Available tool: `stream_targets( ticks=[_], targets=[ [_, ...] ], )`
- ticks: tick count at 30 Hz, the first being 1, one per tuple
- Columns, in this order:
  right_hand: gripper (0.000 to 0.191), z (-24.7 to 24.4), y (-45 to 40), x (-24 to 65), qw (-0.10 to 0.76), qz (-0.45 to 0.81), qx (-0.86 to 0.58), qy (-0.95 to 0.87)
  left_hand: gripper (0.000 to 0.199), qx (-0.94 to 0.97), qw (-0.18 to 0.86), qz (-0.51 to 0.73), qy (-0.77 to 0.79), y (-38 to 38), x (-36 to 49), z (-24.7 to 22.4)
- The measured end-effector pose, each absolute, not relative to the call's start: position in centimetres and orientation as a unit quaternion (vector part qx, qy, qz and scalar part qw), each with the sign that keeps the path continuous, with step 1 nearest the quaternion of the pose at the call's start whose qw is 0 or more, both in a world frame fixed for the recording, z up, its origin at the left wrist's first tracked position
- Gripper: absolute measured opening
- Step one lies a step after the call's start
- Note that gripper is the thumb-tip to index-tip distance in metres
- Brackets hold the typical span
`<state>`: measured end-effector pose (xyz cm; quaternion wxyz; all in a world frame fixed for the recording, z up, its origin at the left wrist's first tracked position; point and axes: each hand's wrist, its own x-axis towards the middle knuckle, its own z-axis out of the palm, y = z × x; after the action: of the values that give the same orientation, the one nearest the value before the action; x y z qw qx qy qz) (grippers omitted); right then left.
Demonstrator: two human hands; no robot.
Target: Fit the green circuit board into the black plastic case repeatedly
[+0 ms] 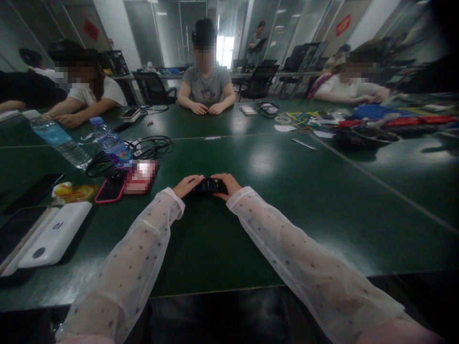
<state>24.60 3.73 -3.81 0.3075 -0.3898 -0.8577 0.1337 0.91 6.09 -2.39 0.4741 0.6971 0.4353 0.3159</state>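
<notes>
Both of my hands grip a small black handheld device [205, 186] with a lit display, just above or on the green table [215, 248]. My left hand [187, 185] holds its left end, the thumb along the upper edge. Around the right end curl the fingers of my right hand [228, 185]. Whether the device is a phone or some other gadget, I cannot tell. Sheer white dotted sleeves cover both forearms. Nearest to my left hand lies a red-cased phone [141, 184], partly blurred out.
To the left are a blue-capped bottle [111, 141], a larger water bottle [59, 136], coiled black cables [154, 145], a white power bank [57, 234] and a dark phone [21, 229]. Cables and bags [380, 124] pile up far right, near a metal tool [304, 144]. Several people sit around.
</notes>
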Motion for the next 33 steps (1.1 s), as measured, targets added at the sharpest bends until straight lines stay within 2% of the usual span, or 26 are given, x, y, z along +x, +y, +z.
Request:
stream_targets(
  ticks=[18, 27, 33],
  targets=[
    [0.065, -3.8, 3.6, 24.4, 0.304, 0.139, -0.4, -0.853, 0.057, 0.663, 0.485, 0.337, 0.459, 6.2, 1.1, -3.4],
    [0.067, -4.4, 3.9, 24.5, 0.3, 0.146, -0.408, -0.85, 0.064, 0.663, 0.44, 0.343, 0.5, 6.0, 1.1, -3.0],
    [0.072, -5.0, 4.1, 24.5, 0.302, 0.155, -0.426, -0.839, 0.065, 0.661, 0.476, 0.347, 0.465, 5.9, 1.2, -2.7]
  ],
)
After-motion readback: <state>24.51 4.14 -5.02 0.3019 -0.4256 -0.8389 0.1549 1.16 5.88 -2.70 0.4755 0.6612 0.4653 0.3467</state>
